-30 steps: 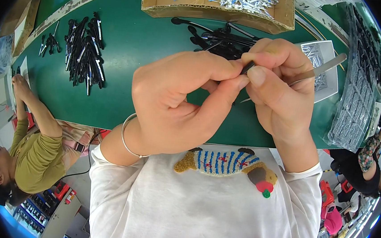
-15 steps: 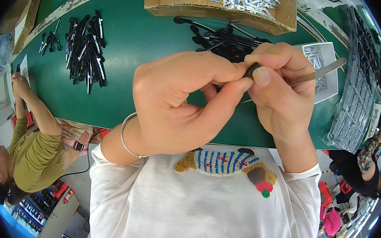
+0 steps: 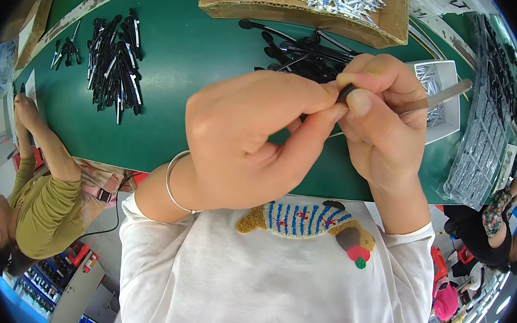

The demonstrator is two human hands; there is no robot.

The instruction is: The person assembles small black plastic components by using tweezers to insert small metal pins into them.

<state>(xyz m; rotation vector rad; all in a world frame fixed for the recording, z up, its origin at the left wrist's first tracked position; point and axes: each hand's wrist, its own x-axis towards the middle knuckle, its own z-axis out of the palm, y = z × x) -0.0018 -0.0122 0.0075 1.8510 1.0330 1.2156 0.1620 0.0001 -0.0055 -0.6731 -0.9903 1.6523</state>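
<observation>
Above the near part of the green table, both my hands meet around a small black piece (image 3: 345, 93). My left hand (image 3: 254, 137) is closed, pinching it with thumb and forefinger. My right hand (image 3: 386, 117) is closed too, with thumb and forefinger on the piece's other side. Through that right hand runs a pair of silver tweezers (image 3: 439, 97), its rounded end sticking out to the right. The fingers cover much of the black piece, so its full shape cannot be made out. Behind my hands lies a heap of black stick-like parts (image 3: 306, 53).
A cardboard box (image 3: 306, 18) of white strips stands at the back. Right of my hands sits a white tray (image 3: 450, 116) of small silver pieces, beside clear plastic trays (image 3: 486, 125). More black parts (image 3: 117, 65) lie left on the green table (image 3: 160, 93). A person (image 3: 50, 187) sits at left.
Both hands keep their pinch on the black piece. My left hand has turned slightly and shifted a little right, and the piece stands more upright. The view has moved slightly.
</observation>
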